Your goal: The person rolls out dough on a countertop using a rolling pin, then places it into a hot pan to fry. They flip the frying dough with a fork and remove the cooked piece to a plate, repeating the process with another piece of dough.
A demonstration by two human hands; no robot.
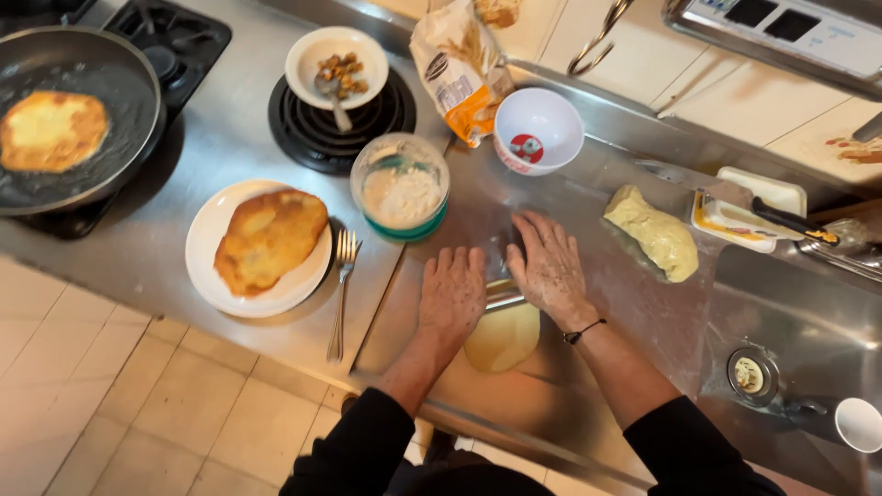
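Observation:
My left hand and my right hand lie flat, palms down, on a metal rolling pin that shows only between them. Under the pin, a pale flattened round of dough rests on the floured steel counter. A larger lump of raw dough sits to the right, apart from my right hand. Just beyond my left hand stands a glass tub of flour.
A white plate with a fried flatbread and a fork lie to the left. A black pan holds another flatbread on the stove. Behind are a flour bag, two white bowls, a knife and the sink.

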